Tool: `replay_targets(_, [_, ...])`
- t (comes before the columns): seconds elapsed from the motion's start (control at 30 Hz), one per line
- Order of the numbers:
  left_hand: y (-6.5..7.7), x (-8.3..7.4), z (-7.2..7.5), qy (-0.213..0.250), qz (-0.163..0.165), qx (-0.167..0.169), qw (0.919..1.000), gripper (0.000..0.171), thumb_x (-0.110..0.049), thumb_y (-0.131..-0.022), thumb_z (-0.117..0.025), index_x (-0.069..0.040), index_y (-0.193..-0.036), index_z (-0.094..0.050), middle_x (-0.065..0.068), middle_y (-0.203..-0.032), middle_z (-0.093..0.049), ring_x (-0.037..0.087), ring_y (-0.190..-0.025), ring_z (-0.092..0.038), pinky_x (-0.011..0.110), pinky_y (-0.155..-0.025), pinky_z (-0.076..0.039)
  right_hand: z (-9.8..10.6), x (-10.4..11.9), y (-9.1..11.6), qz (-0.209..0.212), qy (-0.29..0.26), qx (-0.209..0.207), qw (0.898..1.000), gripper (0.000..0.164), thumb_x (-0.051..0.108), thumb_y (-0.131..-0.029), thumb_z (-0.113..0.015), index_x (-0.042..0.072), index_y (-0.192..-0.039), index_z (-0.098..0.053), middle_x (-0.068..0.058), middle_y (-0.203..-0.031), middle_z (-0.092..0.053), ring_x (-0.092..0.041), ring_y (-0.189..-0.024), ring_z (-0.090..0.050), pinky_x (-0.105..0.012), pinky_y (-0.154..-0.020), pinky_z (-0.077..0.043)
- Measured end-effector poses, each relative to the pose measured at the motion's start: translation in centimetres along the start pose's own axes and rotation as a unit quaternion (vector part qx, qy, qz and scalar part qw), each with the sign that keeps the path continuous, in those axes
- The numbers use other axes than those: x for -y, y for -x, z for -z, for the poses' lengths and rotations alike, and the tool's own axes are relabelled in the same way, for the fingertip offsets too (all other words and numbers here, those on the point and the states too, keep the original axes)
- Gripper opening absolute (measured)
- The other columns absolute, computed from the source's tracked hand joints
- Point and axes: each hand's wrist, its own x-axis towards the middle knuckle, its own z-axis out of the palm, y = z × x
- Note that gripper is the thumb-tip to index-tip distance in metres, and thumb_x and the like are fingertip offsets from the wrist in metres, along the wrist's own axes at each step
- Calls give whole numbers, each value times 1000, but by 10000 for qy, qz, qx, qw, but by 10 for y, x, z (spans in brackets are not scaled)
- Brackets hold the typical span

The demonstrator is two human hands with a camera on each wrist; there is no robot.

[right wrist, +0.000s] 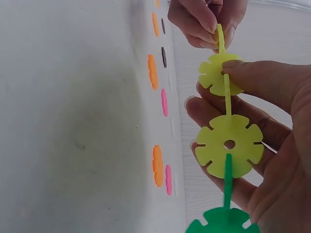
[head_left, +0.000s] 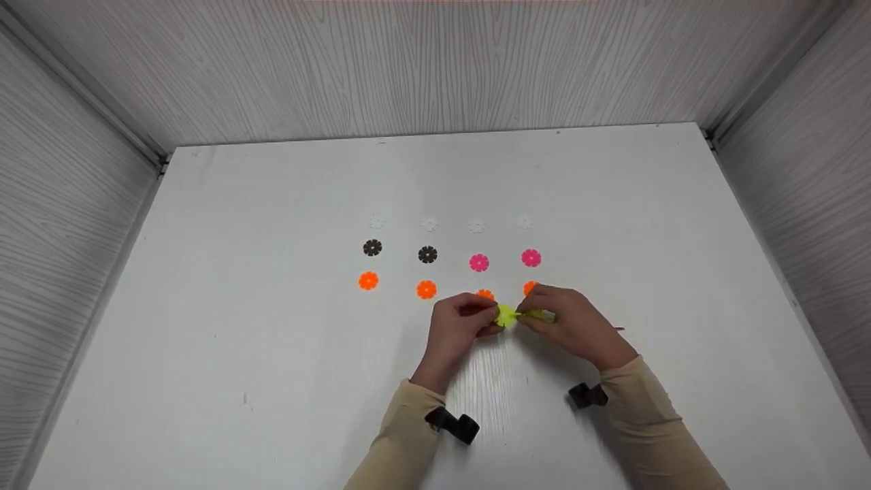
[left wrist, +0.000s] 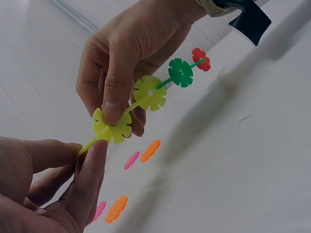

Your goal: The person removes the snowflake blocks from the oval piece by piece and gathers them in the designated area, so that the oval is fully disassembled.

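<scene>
My left hand (head_left: 463, 323) pinches a yellow notched flower disc (left wrist: 88, 145), seen edge-on in the left wrist view. It meets another yellow disc (right wrist: 211, 73) at the near end of a chain of interlocked discs. Thumb and fingers of my right hand (head_left: 568, 323) pinch that end disc. From there the chain runs back under the right palm: more yellow discs (right wrist: 238, 131), then green discs (left wrist: 181, 73) and a red disc (left wrist: 204, 59) at the far end. In the head view the right hand hides most of the chain.
On the white table (head_left: 272, 340), loose discs lie in rows beyond the hands: white discs (head_left: 429, 224) at the back, then black discs (head_left: 427, 254) and pink discs (head_left: 479, 263), then orange discs (head_left: 426, 289). The hands partly cover two orange ones. Grey wood-grain panels (head_left: 435, 68) surround the table.
</scene>
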Motion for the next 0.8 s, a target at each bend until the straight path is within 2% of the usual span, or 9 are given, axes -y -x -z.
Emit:
replay_targets(0.2, [2, -2, 0, -247, 45, 1, 9997, 12, 5, -84, -73, 9, -96, -69, 17, -89, -67, 25, -76, -69, 37, -71, -61, -2, -2, 0, 259, 132, 5, 9996, 13, 2, -86, -74, 12, -94, -76, 9, -89, -63, -10, -81, -56, -34, -73, -53])
replay_targets(0.43, [4, -3, 1, -231, 148, -53, 9996, 14, 4, -85, -74, 9, -97, -70, 16, -91, -67, 25, -76, -69, 36, -72, -61, -2, 0, -1, 254, 190, -29, 9995, 13, 4, -86, -76, 14, -94, -76, 12, -89, -62, -9, -82, -56, -32, -74, -53])
replay_targets(0.6, [4, -2, -3, -230, 120, -158, 9995, 15, 5, -84, -74, 10, -98, -70, 16, -91, -67, 24, -77, -68, 36, -72, -61, -1, 0, -2, 355, 228, -108, 9990, 14, 3, -86, -75, 15, -94, -77, 11, -90, -63, -9, -83, -57, -32, -75, -53])
replay_targets(0.8, [3, -3, -3, -229, 89, -120, 9996, 14, 7, -83, -73, 9, -97, -72, 16, -92, -67, 24, -77, -69, 36, -71, -61, 1, 0, 0, 460, 196, -120, 9987, 16, 2, -85, -76, 15, -94, -78, 10, -90, -64, -8, -83, -58, -30, -74, -54])
